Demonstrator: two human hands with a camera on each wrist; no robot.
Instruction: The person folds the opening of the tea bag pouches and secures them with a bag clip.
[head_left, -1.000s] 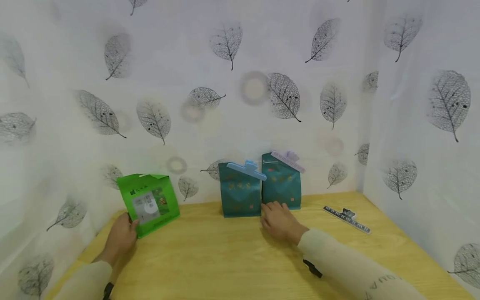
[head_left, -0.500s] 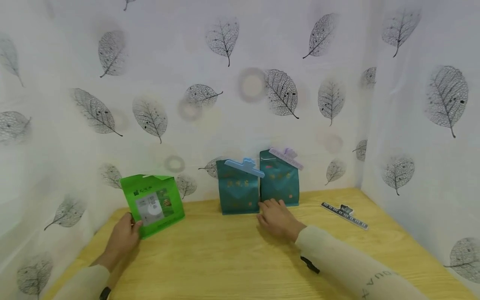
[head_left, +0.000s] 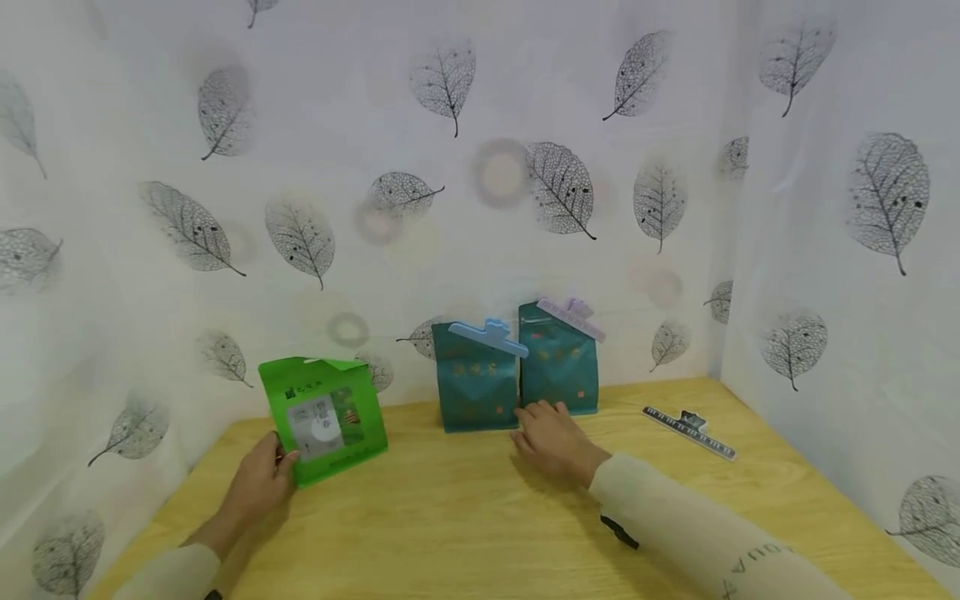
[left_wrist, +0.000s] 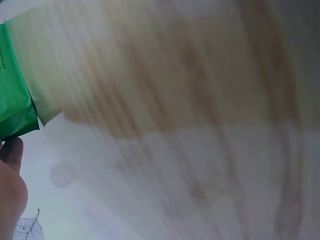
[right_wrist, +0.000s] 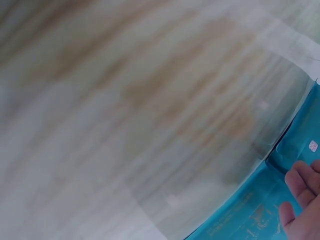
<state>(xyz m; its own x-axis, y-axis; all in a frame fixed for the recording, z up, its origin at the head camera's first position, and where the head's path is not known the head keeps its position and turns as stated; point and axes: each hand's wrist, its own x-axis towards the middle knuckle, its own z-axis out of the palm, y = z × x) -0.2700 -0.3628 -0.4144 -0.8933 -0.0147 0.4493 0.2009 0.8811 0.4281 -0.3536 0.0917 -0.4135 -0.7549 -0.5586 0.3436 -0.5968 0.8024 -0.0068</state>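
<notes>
In the head view my left hand [head_left: 258, 481] grips a bright green bag [head_left: 309, 472] of packaged food by its lower left edge, thumb in front. The bag leans slightly, its top fold creased. Two teal bags stand against the back: the left teal bag [head_left: 477, 396] carries a blue clip [head_left: 491, 335], the right teal bag [head_left: 557, 367] a lilac clip [head_left: 572, 318]. At their bases, my right hand [head_left: 557, 442] lies palm down with relaxed fingers near the gap between them. The right wrist view shows its fingers [right_wrist: 300, 187] right by the teal bags; contact is unclear.
A clear clip with black piano-key markings [head_left: 689, 432] lies on the wooden table [head_left: 420, 525] at the right. White sheeting with a leaf print [head_left: 510, 250] encloses the table's back and both sides.
My left hand has brought the green bag rightward and slightly nearer to me. The right hand stays by the teal bags, which keep their places.
</notes>
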